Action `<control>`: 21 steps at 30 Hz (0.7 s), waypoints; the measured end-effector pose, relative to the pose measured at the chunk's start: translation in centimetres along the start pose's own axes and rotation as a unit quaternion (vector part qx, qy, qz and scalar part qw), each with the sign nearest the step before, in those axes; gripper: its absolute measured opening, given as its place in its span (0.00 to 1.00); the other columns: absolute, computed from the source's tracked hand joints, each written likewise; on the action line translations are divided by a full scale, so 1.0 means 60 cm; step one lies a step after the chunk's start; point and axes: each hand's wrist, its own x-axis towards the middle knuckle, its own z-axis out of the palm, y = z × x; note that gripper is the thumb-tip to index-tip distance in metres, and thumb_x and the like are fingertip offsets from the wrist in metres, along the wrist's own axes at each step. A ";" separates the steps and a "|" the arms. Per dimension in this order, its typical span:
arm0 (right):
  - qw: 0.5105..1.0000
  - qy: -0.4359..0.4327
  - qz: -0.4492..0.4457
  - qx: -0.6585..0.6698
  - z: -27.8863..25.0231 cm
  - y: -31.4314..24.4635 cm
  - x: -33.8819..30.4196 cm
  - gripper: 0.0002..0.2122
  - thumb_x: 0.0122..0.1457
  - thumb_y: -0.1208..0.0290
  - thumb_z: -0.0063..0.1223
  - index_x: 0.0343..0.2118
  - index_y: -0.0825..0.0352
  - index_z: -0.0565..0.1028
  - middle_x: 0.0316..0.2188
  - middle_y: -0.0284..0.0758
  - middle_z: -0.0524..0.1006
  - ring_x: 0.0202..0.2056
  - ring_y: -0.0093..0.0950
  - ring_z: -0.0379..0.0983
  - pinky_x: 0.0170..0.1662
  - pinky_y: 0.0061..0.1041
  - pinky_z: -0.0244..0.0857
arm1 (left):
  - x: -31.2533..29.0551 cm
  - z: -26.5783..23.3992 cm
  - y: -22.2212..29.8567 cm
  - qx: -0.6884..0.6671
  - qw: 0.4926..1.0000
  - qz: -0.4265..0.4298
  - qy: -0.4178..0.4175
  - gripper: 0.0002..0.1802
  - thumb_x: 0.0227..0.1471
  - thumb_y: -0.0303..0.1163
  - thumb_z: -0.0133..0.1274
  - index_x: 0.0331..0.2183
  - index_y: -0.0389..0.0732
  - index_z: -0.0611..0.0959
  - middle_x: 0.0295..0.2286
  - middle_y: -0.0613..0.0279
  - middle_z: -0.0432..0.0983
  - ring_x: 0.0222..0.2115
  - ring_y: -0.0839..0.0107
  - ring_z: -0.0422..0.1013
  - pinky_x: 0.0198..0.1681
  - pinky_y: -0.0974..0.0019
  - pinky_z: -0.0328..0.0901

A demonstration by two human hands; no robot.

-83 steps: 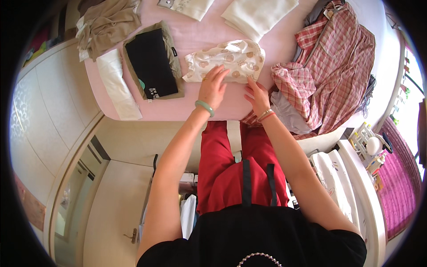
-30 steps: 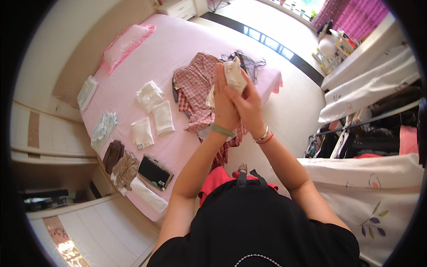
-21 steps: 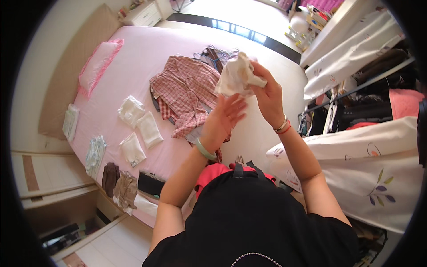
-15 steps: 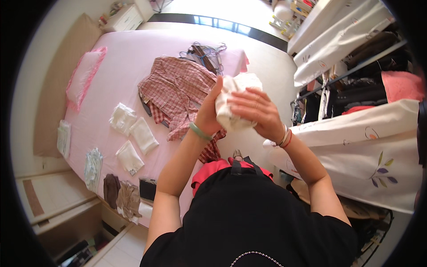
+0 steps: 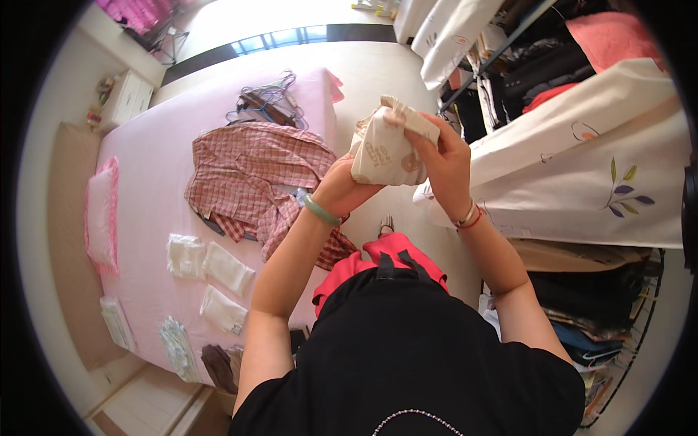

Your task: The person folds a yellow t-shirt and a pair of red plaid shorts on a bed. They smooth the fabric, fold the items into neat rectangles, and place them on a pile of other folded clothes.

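Note:
In front of my chest I hold a folded cream cloth (image 5: 389, 161) with a brown print, gathered into a compact bundle. My left hand (image 5: 342, 185) supports it from below and the left, closed on its lower edge. At the upper right side, my right hand (image 5: 447, 163) grips the bundle with thumb and bent fingers. Left of my hands, a pink checked garment (image 5: 247, 163) is spread on the bed (image 5: 156, 174). Nearer me lie three folded white cloths: one at the left (image 5: 186, 256), a second beside it (image 5: 227, 269), and a third below (image 5: 222, 309).
Tangled hangers (image 5: 273, 105) lie at the bed's far end. A pink frilled pillow (image 5: 103, 216) rests along the left side, with brown folded cloth (image 5: 219, 365) at the near edge. To the right, a rack of clothes (image 5: 545, 73) stands behind a white curtain (image 5: 582, 163).
The cream bundle has been turned, so its brown print now faces up. My right hand has shifted from lying across it to gripping its right side. The view has swung right.

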 end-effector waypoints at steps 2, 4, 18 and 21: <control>1.000 0.026 -0.009 0.002 -0.025 0.031 0.025 0.11 0.60 0.72 0.56 0.43 0.71 0.76 0.29 0.29 0.79 0.26 0.15 0.74 0.28 0.15 0.66 | 0.022 0.020 -0.003 -0.091 0.994 -0.030 -0.056 0.27 0.62 0.37 0.43 0.60 0.37 0.62 0.57 0.54 0.61 0.57 0.61 0.61 0.61 0.54 0.56; 0.995 0.044 0.065 0.067 -0.049 0.044 0.040 0.12 0.60 0.71 0.57 0.43 0.71 0.76 0.28 0.29 0.78 0.26 0.16 0.73 0.29 0.15 0.66 | 0.043 0.044 -0.001 -0.154 0.983 -0.057 -0.083 0.29 0.62 0.38 0.45 0.61 0.39 0.60 0.57 0.56 0.61 0.57 0.62 0.61 0.60 0.53 0.57; 0.883 -0.069 0.294 0.360 -0.272 0.137 0.147 0.18 0.64 0.60 0.50 0.51 0.67 0.71 0.45 0.32 0.76 0.46 0.24 0.73 0.49 0.27 0.68 | 0.327 0.083 0.016 0.214 0.960 -0.178 0.019 0.27 0.60 0.45 0.47 0.56 0.41 0.69 0.52 0.61 0.69 0.51 0.68 0.68 0.50 0.57 0.68; 0.856 0.062 0.286 0.427 -0.306 0.169 0.173 0.16 0.64 0.63 0.50 0.50 0.68 0.72 0.45 0.33 0.76 0.45 0.25 0.74 0.48 0.28 0.70 | 0.414 0.061 0.024 0.193 0.954 -0.224 -0.047 0.28 0.62 0.49 0.45 0.56 0.42 0.68 0.50 0.61 0.70 0.48 0.71 0.70 0.48 0.59 0.69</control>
